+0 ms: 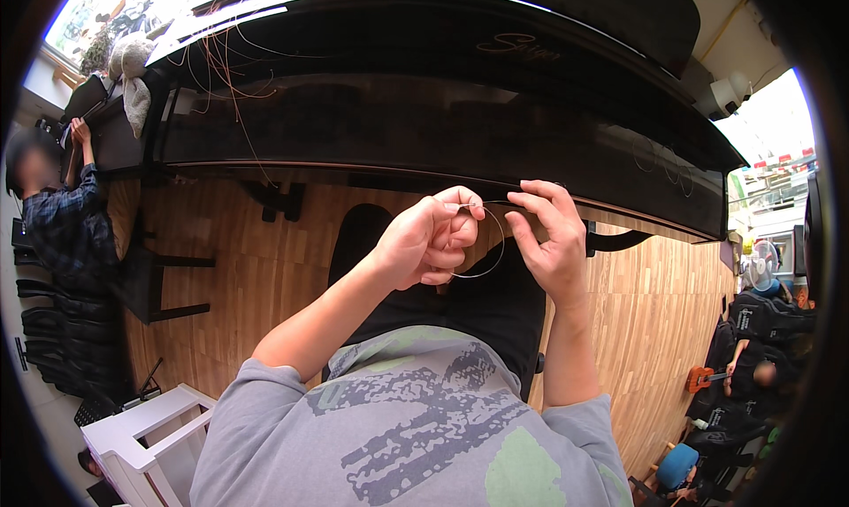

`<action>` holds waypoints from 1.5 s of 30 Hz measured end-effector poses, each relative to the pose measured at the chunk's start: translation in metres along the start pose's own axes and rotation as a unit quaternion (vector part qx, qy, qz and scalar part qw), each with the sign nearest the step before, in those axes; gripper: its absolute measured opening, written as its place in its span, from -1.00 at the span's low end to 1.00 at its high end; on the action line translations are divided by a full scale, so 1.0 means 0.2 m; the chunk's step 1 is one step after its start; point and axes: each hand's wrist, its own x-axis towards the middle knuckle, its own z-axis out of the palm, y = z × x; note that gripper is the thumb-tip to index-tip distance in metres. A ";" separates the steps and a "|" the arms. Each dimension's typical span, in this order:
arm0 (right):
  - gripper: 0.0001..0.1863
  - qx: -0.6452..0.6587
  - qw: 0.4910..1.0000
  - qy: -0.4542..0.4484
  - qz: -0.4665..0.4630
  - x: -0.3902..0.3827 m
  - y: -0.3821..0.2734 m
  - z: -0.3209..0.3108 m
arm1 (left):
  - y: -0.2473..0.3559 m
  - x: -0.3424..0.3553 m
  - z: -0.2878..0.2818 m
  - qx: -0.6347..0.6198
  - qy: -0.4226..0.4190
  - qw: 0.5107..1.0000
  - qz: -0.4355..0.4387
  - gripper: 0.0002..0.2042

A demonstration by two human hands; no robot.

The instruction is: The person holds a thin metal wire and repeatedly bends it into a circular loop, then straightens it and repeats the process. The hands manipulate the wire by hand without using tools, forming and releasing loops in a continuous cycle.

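Note:
A thin metal string (501,250), bent into a loop, hangs between my hands in front of the black piano. My left hand (433,237) is closed on it, with thumb and index finger pinching it at the top. The loop's lower part runs back to the curled fingers of the same hand. My right hand (548,233) is held just to the right of the loop, its thumb and fingers apart. A short dark stretch of the string reaches toward its fingertips; whether they touch it is too fine to tell.
The black upright piano (354,127) spans the space ahead, with several loose copper-coloured strings (232,87) draped over its left end. At far left a person in a checked shirt (66,215) sits by another keyboard. A white wooden frame (146,432) stands lower left; someone holds an orange ukulele (705,380) at right.

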 end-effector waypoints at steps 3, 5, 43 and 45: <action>-0.90 -0.094 0.994 0.039 -0.049 0.00 0.06 0.01 | 0.00 0.02 -0.02 0.072 0.027 0.997 0.027 -0.83; -0.90 -0.147 0.986 0.044 -0.057 0.02 0.05 -0.01 | -0.01 0.03 -0.05 0.164 0.063 0.983 0.053 -0.83; -0.86 0.148 0.984 0.073 0.061 0.00 -0.08 0.17 | -0.06 0.07 -0.05 0.274 0.120 0.944 0.142 -0.73; -0.84 0.067 0.994 0.084 0.005 -0.01 -0.07 0.18 | -0.05 0.07 -0.04 0.249 0.119 0.954 0.122 -0.72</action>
